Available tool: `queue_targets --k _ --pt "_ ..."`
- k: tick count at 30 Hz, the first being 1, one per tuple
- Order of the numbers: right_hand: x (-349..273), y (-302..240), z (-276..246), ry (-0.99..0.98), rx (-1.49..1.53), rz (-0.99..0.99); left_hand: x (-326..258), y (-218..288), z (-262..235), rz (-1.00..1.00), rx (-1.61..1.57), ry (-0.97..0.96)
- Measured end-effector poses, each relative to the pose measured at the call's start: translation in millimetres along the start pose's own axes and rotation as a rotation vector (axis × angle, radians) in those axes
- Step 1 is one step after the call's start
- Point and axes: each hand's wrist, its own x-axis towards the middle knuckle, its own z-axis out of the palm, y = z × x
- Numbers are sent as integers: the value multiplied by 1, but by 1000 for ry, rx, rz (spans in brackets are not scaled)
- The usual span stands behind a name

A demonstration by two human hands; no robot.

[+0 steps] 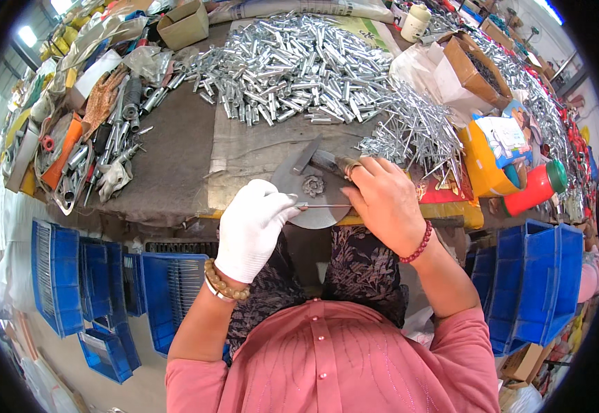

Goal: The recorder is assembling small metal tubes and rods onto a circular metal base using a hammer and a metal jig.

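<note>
My left hand (254, 224), in a white glove, is closed, pinching one end of a thin metal pin (327, 206) over the near edge of a round grey metal plate (323, 219). My bare right hand (385, 199) is curled over the handle of a hammer (323, 161), with the thumb by the pin's right end. The hammer's dark head lies on the far part of the plate. Between the hands, a small rough metal piece (313, 184) sits on the plate. My right palm and some fingertips are hidden.
A large heap of metal sleeves (292, 69) covers the far bench; thin pins (416, 134) are piled at right. Tools and an orange-handled piece (63, 153) crowd the left. A red jar (530, 189) lies right. Blue bins (168, 296) stand below on both sides.
</note>
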Motion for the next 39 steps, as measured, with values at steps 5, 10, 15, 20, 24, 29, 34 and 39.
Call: queue_targets --k 5,10,15,20,24,29,34,39 --pt "-15 7 4 143 169 48 2 3 -2 -33 -3 -29" --pt "-35 -7 -22 205 255 -33 2 2 0 -8 36 -31" --pt "-41 -15 -24 116 238 -48 3 4 1 21 30 6" --pt "-41 -19 -31 165 258 -20 3 5 1 -2 20 6" --pt "-42 -26 -34 299 324 -16 2 6 1 -32 46 -9" --pt "-48 -22 -24 279 318 -23 3 5 0 -22 14 -15" --pt "-49 -17 -14 83 239 -70 3 0 3 17 25 -13" --pt "-27 -10 -17 68 343 33 1 -3 0 -30 -21 -43"
